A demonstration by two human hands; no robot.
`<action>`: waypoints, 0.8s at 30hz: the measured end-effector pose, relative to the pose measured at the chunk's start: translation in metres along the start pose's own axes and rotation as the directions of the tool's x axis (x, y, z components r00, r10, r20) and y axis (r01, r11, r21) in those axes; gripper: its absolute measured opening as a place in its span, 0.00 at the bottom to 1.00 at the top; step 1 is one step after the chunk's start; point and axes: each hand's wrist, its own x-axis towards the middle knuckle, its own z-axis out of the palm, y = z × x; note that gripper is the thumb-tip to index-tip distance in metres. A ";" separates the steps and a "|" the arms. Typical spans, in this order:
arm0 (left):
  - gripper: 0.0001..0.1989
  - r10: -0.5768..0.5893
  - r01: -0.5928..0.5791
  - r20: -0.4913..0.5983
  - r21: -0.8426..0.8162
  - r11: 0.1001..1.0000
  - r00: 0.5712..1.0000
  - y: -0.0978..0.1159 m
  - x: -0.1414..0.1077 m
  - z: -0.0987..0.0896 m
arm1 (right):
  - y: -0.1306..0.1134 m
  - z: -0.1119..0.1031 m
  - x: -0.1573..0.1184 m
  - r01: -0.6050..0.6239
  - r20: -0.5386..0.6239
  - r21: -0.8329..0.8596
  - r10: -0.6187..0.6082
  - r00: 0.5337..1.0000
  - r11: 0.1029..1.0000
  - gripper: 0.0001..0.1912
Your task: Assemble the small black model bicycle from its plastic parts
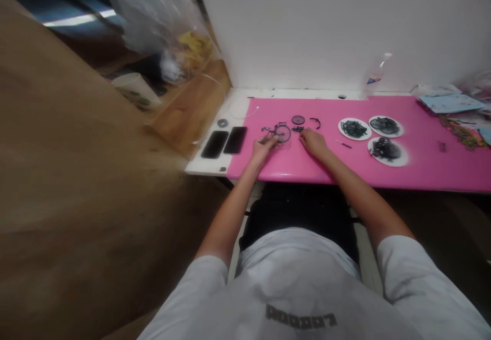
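Pale cloth shirt (299, 281), near.
Left hand (262, 149) holds thin black toy bike (283, 134); right hand (313, 143) by small black bits (296, 129), can't tell its grip.

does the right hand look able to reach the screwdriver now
Probably yes: the screwdriver lies on the pink mat, right of the right hand, with nothing visible between them.
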 end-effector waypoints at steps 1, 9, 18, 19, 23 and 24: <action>0.21 -0.002 0.002 -0.001 0.002 1.000 1.000 0.001 0.000 0.000 | 0.000 0.000 0.000 0.007 -0.002 -0.005 -0.007 1.000 1.000 0.17; 0.20 -0.005 0.005 -0.006 -0.002 1.000 1.000 -0.001 0.001 0.001 | 0.000 0.001 0.005 0.023 -0.005 0.028 -0.022 1.000 0.999 0.17; 0.18 0.006 -0.006 0.004 -0.006 1.000 1.000 -0.005 0.003 0.000 | -0.013 0.000 0.011 0.079 0.043 -0.103 -0.075 0.996 0.991 0.23; 0.18 0.007 -0.007 0.004 -0.003 1.000 1.000 -0.005 0.003 0.000 | -0.016 0.000 0.012 0.072 0.042 -0.112 -0.067 0.997 0.991 0.25; 0.19 0.014 -0.014 0.009 0.017 1.000 1.000 -0.008 0.006 -0.002 | -0.020 0.000 0.012 0.019 0.028 -0.096 -0.016 0.999 0.995 0.24; 0.20 0.021 -0.021 0.012 0.019 1.000 1.000 -0.010 0.007 -0.002 | -0.020 -0.002 0.012 0.007 0.027 -0.079 -0.005 1.000 0.997 0.23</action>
